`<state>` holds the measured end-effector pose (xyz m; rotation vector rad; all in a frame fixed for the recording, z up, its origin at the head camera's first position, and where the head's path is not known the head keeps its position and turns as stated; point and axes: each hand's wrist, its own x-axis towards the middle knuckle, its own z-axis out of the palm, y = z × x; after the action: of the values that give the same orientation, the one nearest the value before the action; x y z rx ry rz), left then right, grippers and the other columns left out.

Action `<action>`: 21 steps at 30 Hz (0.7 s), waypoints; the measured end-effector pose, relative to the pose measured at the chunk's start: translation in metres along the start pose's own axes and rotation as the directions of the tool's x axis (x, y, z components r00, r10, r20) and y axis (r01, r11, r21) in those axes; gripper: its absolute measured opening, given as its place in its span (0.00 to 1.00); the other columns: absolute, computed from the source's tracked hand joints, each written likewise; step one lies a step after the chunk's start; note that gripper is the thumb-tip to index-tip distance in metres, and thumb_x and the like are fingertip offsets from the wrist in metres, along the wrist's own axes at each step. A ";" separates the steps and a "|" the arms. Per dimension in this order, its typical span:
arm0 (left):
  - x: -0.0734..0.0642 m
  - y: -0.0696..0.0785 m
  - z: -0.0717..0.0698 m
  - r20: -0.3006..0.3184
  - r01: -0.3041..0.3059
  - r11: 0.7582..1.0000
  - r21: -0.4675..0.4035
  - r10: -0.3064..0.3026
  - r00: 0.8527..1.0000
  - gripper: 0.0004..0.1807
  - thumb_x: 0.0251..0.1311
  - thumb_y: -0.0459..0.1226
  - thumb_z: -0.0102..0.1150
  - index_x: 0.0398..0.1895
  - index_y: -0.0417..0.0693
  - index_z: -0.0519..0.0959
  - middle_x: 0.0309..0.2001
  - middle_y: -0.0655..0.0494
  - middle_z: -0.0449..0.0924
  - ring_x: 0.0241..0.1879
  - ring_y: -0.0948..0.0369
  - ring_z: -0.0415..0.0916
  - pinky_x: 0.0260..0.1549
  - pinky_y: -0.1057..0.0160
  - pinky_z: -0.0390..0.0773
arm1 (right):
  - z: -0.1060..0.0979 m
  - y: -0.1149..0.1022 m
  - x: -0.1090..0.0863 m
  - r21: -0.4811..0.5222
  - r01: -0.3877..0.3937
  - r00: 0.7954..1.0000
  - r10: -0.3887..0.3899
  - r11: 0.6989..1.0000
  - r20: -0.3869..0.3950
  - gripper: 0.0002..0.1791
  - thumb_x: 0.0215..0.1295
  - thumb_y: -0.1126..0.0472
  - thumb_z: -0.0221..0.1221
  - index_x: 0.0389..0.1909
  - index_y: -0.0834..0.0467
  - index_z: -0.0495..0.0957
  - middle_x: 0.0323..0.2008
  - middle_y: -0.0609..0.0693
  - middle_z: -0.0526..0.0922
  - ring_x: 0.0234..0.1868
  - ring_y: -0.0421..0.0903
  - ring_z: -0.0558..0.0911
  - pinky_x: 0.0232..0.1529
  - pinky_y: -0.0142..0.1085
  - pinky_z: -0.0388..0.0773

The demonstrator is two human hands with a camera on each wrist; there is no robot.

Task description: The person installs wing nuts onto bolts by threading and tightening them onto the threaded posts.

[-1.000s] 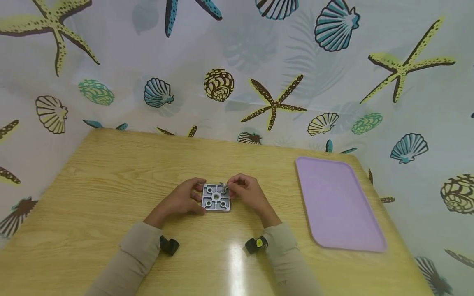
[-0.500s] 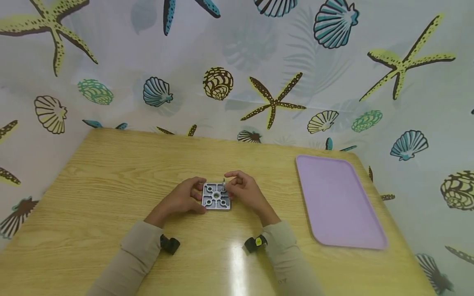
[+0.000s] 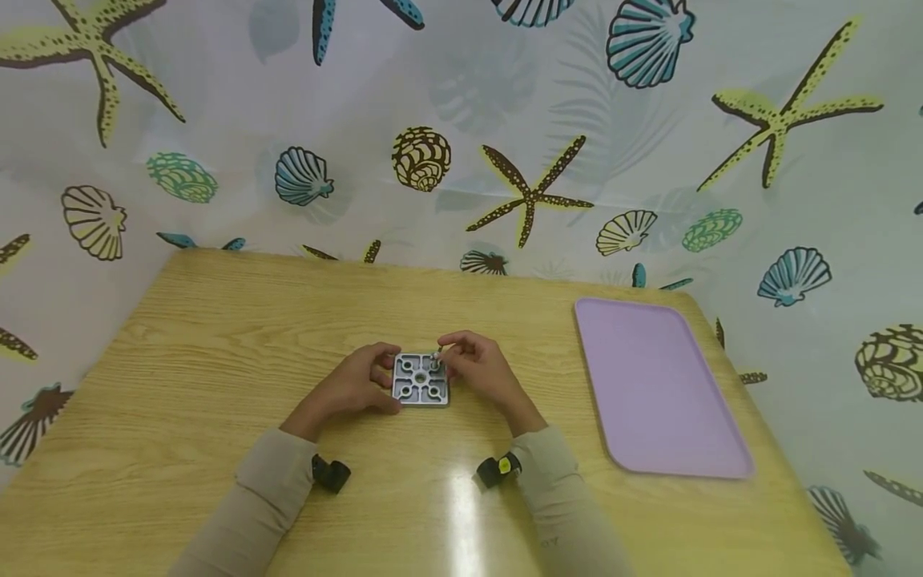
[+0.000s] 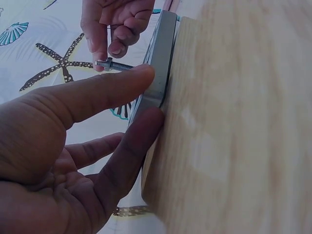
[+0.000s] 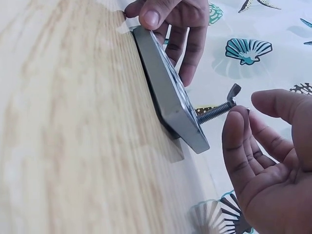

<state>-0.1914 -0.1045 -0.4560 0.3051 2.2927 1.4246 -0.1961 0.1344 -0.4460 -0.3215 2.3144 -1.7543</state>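
Observation:
A square grey metal plate (image 3: 421,395) with round holes and raised ribs lies at the middle of the table. My left hand (image 3: 353,381) grips its left edge, thumb at the near corner and fingers round the far side. Out of the plate's far right hole stands a wing screw (image 5: 213,112), its thread partly showing. My right hand (image 3: 483,370) has its thumb against the wings at the top of this screw, with the index finger raised just off them. The right hand's other fingers are bent behind the thumb in the right wrist view.
To the right on the wooden table (image 3: 238,344) lies a shallow lilac tray (image 3: 667,393). A cloth (image 3: 360,104) printed with shells and starfish hangs behind the table and along its sides. Each wrist wears a small black camera (image 3: 332,474).
My right hand's fingers have shifted round the wings of the screw, the index finger lifting and the wings turning. The left hand and the plate have stayed in place.

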 end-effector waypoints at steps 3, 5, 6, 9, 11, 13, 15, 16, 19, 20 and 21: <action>0.000 0.000 0.000 0.001 0.007 1.000 0.001 -0.007 1.000 0.47 0.45 0.28 0.77 0.71 0.39 0.64 0.58 0.42 0.71 0.47 0.55 0.77 0.39 0.64 0.81 | -0.001 0.001 0.000 0.021 -0.004 1.000 0.004 1.000 -0.001 0.16 0.72 0.65 0.56 0.55 0.70 0.76 0.40 0.67 0.80 0.31 0.43 0.80 0.35 0.35 0.83; 0.000 0.000 0.000 0.002 0.010 1.000 0.000 -0.010 1.000 0.47 0.44 0.28 0.77 0.71 0.39 0.64 0.58 0.42 0.71 0.48 0.55 0.77 0.40 0.64 0.80 | -0.002 0.002 0.001 0.033 -0.008 1.000 0.008 0.999 -0.006 0.15 0.72 0.65 0.56 0.53 0.70 0.77 0.41 0.67 0.80 0.31 0.42 0.80 0.36 0.35 0.83; 0.000 0.000 0.000 0.003 0.010 1.000 0.000 -0.010 1.000 0.48 0.44 0.28 0.77 0.71 0.39 0.64 0.58 0.41 0.71 0.48 0.55 0.77 0.40 0.64 0.80 | -0.002 0.003 0.001 0.034 -0.011 1.000 0.012 0.999 -0.011 0.14 0.72 0.65 0.55 0.52 0.70 0.77 0.41 0.66 0.81 0.31 0.42 0.80 0.36 0.35 0.83; 0.001 0.003 -0.001 0.004 0.014 1.000 0.003 -0.014 1.000 0.48 0.44 0.28 0.77 0.71 0.39 0.64 0.59 0.41 0.71 0.48 0.55 0.77 0.40 0.64 0.80 | -0.002 0.002 0.002 0.040 -0.026 0.999 0.027 0.999 -0.024 0.13 0.72 0.65 0.55 0.48 0.71 0.78 0.39 0.61 0.81 0.31 0.40 0.81 0.38 0.35 0.84; 0.001 0.003 -0.001 0.004 0.018 1.000 0.011 -0.018 1.000 0.48 0.44 0.28 0.77 0.71 0.39 0.64 0.59 0.41 0.71 0.48 0.55 0.77 0.40 0.64 0.80 | -0.002 0.001 0.003 0.048 -0.038 0.999 0.039 0.998 -0.024 0.12 0.73 0.65 0.55 0.46 0.71 0.78 0.37 0.57 0.81 0.31 0.40 0.81 0.37 0.34 0.84; 0.001 0.003 -0.001 0.000 0.028 1.000 0.011 -0.028 1.000 0.48 0.44 0.28 0.77 0.71 0.40 0.64 0.59 0.42 0.71 0.48 0.55 0.77 0.41 0.64 0.80 | -0.002 0.000 0.003 0.053 -0.044 0.999 0.045 0.998 -0.020 0.11 0.72 0.65 0.55 0.44 0.72 0.78 0.35 0.54 0.81 0.31 0.39 0.81 0.37 0.33 0.83; 0.001 0.003 -0.001 -0.003 0.033 0.999 0.012 -0.033 0.999 0.48 0.44 0.28 0.77 0.71 0.40 0.64 0.59 0.42 0.71 0.48 0.55 0.77 0.41 0.64 0.80 | -0.003 0.000 0.002 0.051 -0.037 0.999 0.038 0.998 -0.010 0.11 0.72 0.66 0.56 0.43 0.72 0.78 0.34 0.52 0.80 0.31 0.39 0.81 0.37 0.33 0.83; 0.001 0.003 -0.001 -0.003 0.033 0.999 0.011 -0.033 0.999 0.47 0.44 0.28 0.77 0.71 0.40 0.64 0.58 0.42 0.71 0.48 0.55 0.77 0.41 0.64 0.80 | -0.003 0.000 0.002 0.050 -0.032 0.999 0.033 0.998 -0.007 0.10 0.71 0.66 0.56 0.43 0.72 0.77 0.34 0.51 0.80 0.31 0.39 0.81 0.37 0.33 0.83; 0.001 0.002 0.000 -0.003 0.036 0.999 0.006 -0.036 0.999 0.47 0.44 0.28 0.77 0.71 0.40 0.64 0.58 0.42 0.71 0.47 0.56 0.77 0.40 0.65 0.80 | -0.003 0.002 0.002 0.047 -0.010 1.000 0.010 0.999 0.005 0.10 0.70 0.68 0.57 0.46 0.71 0.76 0.33 0.49 0.80 0.30 0.39 0.80 0.35 0.33 0.83; 0.002 0.002 0.000 0.000 0.035 0.999 0.004 -0.035 0.999 0.47 0.44 0.28 0.77 0.71 0.40 0.64 0.58 0.42 0.71 0.47 0.56 0.77 0.40 0.65 0.80 | -0.002 0.002 0.002 0.047 -0.005 1.000 0.004 0.999 0.009 0.11 0.70 0.68 0.57 0.48 0.71 0.76 0.32 0.48 0.80 0.30 0.39 0.80 0.35 0.33 0.83; 0.002 0.002 0.000 0.000 0.037 0.999 0.002 -0.037 0.999 0.47 0.44 0.28 0.77 0.71 0.41 0.64 0.58 0.43 0.71 0.47 0.56 0.77 0.39 0.65 0.80 | -0.002 0.001 0.002 0.050 -0.001 1.000 0.000 0.999 0.014 0.13 0.70 0.68 0.58 0.51 0.71 0.75 0.32 0.48 0.80 0.30 0.39 0.80 0.34 0.32 0.83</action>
<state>-0.1930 -0.1030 -0.4547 0.2620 2.2875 1.4045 -0.1987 0.1360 -0.4468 -0.3228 2.2564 -1.8011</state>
